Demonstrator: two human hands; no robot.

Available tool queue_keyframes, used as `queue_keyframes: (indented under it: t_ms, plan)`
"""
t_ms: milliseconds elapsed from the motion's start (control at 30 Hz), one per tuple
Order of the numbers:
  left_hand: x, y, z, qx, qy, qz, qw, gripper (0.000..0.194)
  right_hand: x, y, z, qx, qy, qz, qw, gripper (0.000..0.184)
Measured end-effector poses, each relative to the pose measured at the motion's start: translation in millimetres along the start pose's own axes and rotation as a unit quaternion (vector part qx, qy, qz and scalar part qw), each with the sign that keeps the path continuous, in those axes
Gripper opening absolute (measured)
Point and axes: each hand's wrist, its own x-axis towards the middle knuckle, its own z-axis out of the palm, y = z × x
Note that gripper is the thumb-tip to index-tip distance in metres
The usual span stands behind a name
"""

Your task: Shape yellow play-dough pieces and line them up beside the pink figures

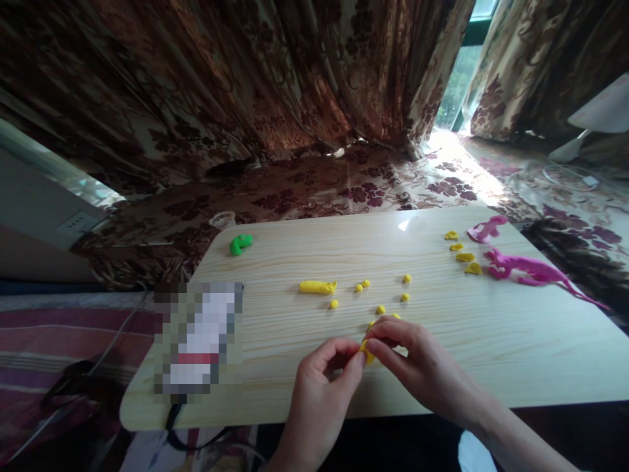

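Note:
Near the front edge of the table, my left hand point(322, 387) and my right hand point(417, 357) pinch one small piece of yellow modelling clay point(366, 352) between thumbs and fingertips. The fingers cover part of that piece. Just beyond them lie several small yellow clay balls point(381, 309), some close to my right fingertips. A yellow clay roll point(318, 287) with a ragged right end rests further left, a single ball point(334, 304) just below it.
Several flattened yellow pieces point(464, 257) lie at the right, beside a pink clay lizard-like figure point(528, 267) and a paler pink clay piece point(487, 229). Green clay point(240, 244) sits far left. A blurred-out object point(201, 341) lies on the table's point(275, 367) left side.

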Motion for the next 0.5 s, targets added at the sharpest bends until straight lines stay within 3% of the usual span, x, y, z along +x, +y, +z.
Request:
queue_keyframes:
  t_ms: [167,367,500]
  plan:
    - [-1.1,0.7,2.1,-0.085,-0.002,-0.034,0.996,0.012,-3.8,3.7,3.4,0.056,-0.006,0.036,0.998,0.016]
    - [-0.7,1.9,1.6,-0.062,-0.006,-0.019,0.998,0.010,-4.0,0.8,2.1,-0.008,-0.002,0.002,1.000,0.021]
    - [-2.3,4.6,-0.5,-0.048,-0.015,-0.012,0.999,0.010,-2.3,-1.4,2.8,0.010,-0.001,0.020,1.000,0.023]
